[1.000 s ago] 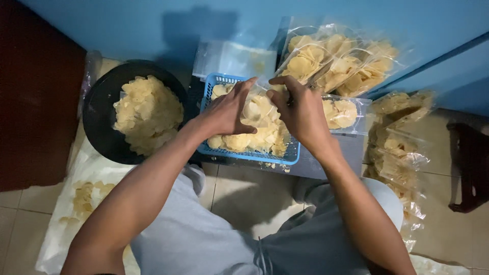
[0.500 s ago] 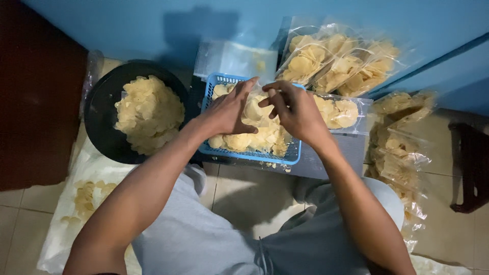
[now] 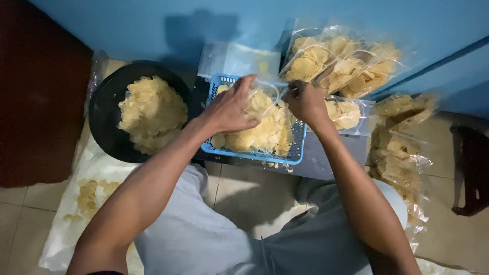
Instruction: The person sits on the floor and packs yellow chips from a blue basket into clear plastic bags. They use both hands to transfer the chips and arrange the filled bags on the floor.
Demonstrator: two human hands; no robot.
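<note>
Now, from left to right:

Black bowl: a big round black bowl (image 3: 104,114) sits on the floor at the left, with a heap of pale yellow chips (image 3: 152,112) in it.

Blue basket: a blue plastic basket (image 3: 300,147) sits in the middle, just right of the bowl, and it is full of the same chips.

Clear bag: a thin clear bag (image 3: 266,98) is held up over the basket, between the two hands. It has chips inside.

How the bag feels: it looks light, soft and crinkly, and maybe a bit slippery. The chips look easy to break, so a squeeze on the middle could crush them. The top edge of the bag looks like the best place to hold.

Left hand: the left hand (image 3: 232,108) has its fingers bent and pinched on the left edge of the bag.

Right hand: the right hand (image 3: 305,102) is curled tight on the right edge of the bag.

Full bags: more packed bags of chips (image 3: 338,63) lie at the right by the blue wall (image 3: 153,25).
</note>
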